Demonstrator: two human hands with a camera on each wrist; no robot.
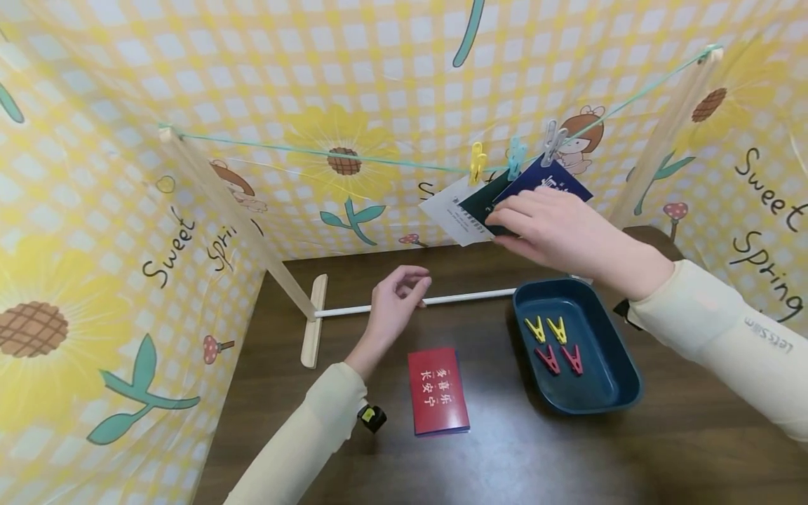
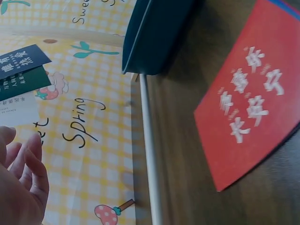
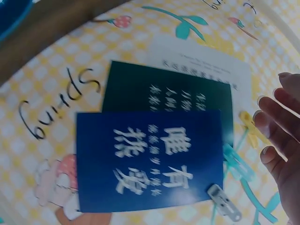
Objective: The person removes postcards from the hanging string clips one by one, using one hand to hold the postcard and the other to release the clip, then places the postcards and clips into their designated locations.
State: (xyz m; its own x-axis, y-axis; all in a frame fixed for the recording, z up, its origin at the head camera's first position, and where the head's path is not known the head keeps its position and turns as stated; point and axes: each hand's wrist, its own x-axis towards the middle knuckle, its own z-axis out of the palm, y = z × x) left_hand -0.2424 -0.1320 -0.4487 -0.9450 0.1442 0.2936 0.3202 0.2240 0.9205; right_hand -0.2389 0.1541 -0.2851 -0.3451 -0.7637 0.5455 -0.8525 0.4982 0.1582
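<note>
Three cards hang from a green string (image 1: 284, 149): a white card (image 1: 449, 214), a dark green card (image 3: 164, 86) and a navy blue card (image 3: 147, 161). A yellow clothespin (image 1: 477, 165), a light blue clothespin (image 1: 516, 156) and a grey clothespin (image 1: 553, 142) hold them, and the cards overlap. My right hand (image 1: 558, 223) is in front of the cards with bent, relaxed fingers; the right wrist view shows nothing held in it. Loosely curled and holding nothing, my left hand (image 1: 398, 298) hovers over the white rod. Below it lies a stack of cards (image 1: 438, 393), a red one on top.
A dark blue tray (image 1: 606, 358) on the right holds two yellow clothespins (image 1: 546, 330) and two red clothespins (image 1: 560, 360). Wooden posts (image 1: 240, 224) carry the string, joined low down by a white rod (image 1: 473, 297). Yellow checked cloth (image 1: 391, 42) stands behind the brown table (image 1: 265, 435).
</note>
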